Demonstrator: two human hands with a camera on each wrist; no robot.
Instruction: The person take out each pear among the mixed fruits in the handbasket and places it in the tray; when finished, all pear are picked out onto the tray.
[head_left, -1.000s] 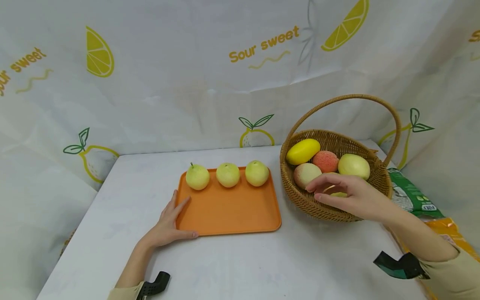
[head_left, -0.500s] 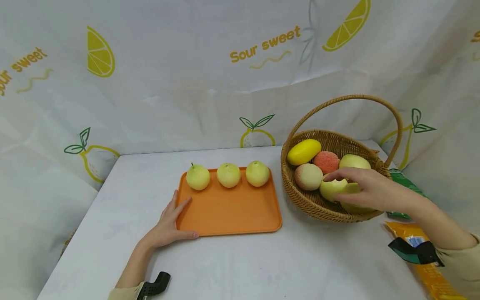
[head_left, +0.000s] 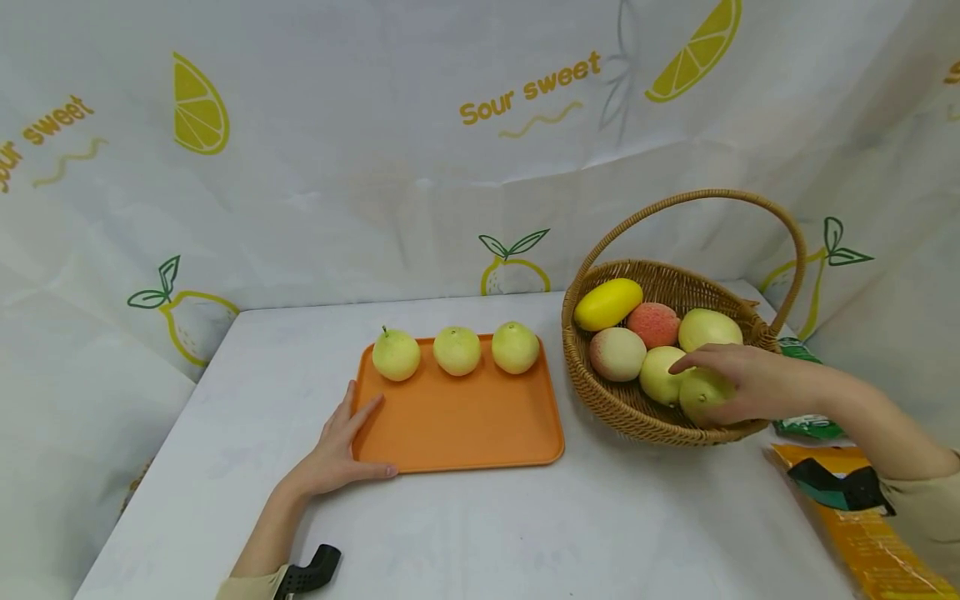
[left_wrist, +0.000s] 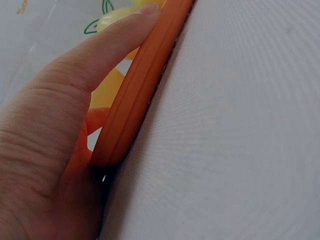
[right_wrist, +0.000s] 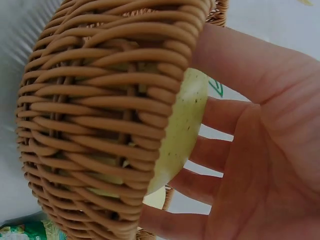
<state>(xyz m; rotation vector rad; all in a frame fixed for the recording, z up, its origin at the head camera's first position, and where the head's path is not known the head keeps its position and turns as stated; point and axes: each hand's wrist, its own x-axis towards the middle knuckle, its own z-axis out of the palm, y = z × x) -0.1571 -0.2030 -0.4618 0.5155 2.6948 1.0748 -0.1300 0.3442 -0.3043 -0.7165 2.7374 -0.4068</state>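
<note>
My left hand [head_left: 333, 454] rests at the left front corner of an orange tray [head_left: 465, 425], fingers spread over its side and thumb along the front rim. Three yellow-green pears [head_left: 456, 350] stand in a row at the tray's back. At the right, my right hand [head_left: 765, 383] reaches into a wicker basket [head_left: 637, 417] and holds a speckled pear [head_left: 702, 395], with fingers and thumb around it. In the right wrist view, the basket wall hides the thumb tip and part of this pear [right_wrist: 186, 117]. Another pear [head_left: 660, 377] lies beside it.
Also in the basket are a yellow oval fruit [head_left: 609, 303], a red fruit [head_left: 652, 323], a pale peach [head_left: 618, 354] and a pale-green fruit [head_left: 708, 328]. The basket's tall handle [head_left: 705, 193] arches above. Green [head_left: 810, 427] and orange [head_left: 862, 525] packets lie at the right.
My right hand has moved right within the basket, from above the fruit down onto the front-right pear, and its fingers have come around it. The left hand and tray have stayed put.
</note>
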